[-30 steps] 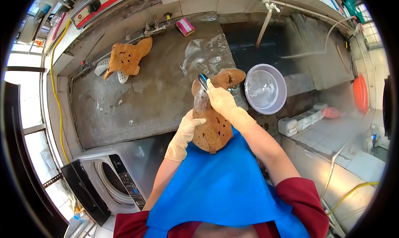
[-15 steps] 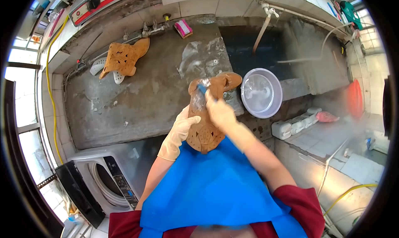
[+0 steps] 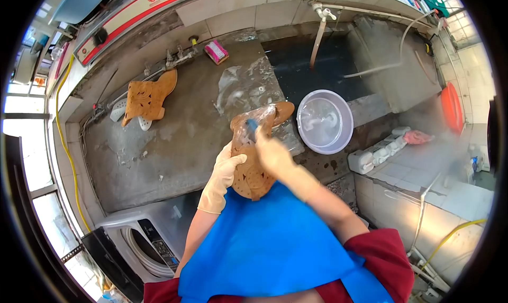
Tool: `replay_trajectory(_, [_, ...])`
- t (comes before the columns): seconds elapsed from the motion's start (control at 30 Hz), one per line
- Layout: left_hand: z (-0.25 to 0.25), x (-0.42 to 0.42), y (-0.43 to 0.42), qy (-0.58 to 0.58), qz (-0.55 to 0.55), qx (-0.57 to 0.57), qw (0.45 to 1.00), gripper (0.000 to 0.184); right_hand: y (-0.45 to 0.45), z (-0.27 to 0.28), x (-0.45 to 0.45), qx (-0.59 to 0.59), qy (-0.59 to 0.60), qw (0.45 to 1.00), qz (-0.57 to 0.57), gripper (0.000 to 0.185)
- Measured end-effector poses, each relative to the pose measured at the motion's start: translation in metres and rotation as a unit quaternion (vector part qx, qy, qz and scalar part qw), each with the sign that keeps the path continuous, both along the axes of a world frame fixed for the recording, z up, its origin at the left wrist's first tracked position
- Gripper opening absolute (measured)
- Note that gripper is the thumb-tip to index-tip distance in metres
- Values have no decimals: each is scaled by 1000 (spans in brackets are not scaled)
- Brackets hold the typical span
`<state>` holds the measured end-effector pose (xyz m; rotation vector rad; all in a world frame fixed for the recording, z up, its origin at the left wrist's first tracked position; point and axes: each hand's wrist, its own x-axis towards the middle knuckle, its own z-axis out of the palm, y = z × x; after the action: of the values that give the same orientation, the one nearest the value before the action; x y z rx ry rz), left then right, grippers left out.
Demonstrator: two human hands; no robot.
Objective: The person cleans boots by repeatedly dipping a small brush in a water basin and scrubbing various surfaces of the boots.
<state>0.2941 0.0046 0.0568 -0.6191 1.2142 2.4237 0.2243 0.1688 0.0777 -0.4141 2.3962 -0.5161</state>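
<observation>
A tan boot with cut-out patterns (image 3: 244, 154) lies tilted in front of me, its toe pointing right and its wide top against my blue apron. Suds whiten the ankle part. My left hand (image 3: 226, 165), in a cream rubber glove, grips the boot's shaft from the left side. Over the shaft, my right hand (image 3: 272, 152) is blurred by motion, its fingers closed around a blue brush (image 3: 252, 124) that touches the soapy leather. A matching boot (image 3: 148, 99) rests on the concrete slab at the upper left, with a grey-white perforated thing partly under it.
A pale purple basin (image 3: 325, 121) of sudsy water stands right of the boot. Behind it is a dark water tank (image 3: 312, 65) with a tap pipe. A pink packet (image 3: 216, 52) lies on the slab (image 3: 180, 139). An open-lidded washing machine (image 3: 143, 239) stands at lower left.
The brush and my right hand have shifted down and slightly left on the boot. The boot now lies a little lower and further left in view, as the whole view has turned slightly.
</observation>
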Motion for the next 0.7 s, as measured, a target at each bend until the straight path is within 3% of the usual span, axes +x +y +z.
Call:
replay_trajectory(0.07, [11, -7, 0, 6, -14, -8, 1000, 59, 6, -8, 14, -3, 85, 995, 55, 54])
replay_trajectory(0.13, [21, -6, -1, -12, -29, -19, 999, 57, 31, -28, -41, 72, 22, 997, -28, 53])
replay_trajectory(0.2, [10, -3, -3, 0, -24, -16, 1000, 55, 44, -33, -71, 62, -31, 991, -118, 52])
replay_trajectory(0.27, [7, -8, 0, -14, -3, -22, 1000, 53, 23, -19, -25, -19, 28, 996, -77, 52])
replay_trajectory(0.33, [2, -11, -1, -5, -11, -3, 1000, 52, 17, -22, 13, -79, 1, 996, 50, 59])
replay_trajectory(0.4, [4, -7, -4, -3, -18, 11, 1000, 51, 31, -14, -34, 56, 11, 997, 59, 55])
replay_trajectory(0.43, [7, -12, -6, -8, -33, -5, 999, 50, 43, -43, -59, 81, 27, 996, -6, 53])
replay_trajectory(0.47, [12, -17, -7, -13, -46, -20, 999, 49, 60, -83, -86, 24, 69, 993, -90, 52])
replay_trajectory(0.57, [34, -49, -8, 4, -55, -4, 998, 45, 77, -43, -127, 32, 108, 976, -185, 50])
replay_trajectory(0.7, [38, -125, -11, 46, -87, 22, 995, 39, 97, -20, -116, -94, 103, 946, -293, 54])
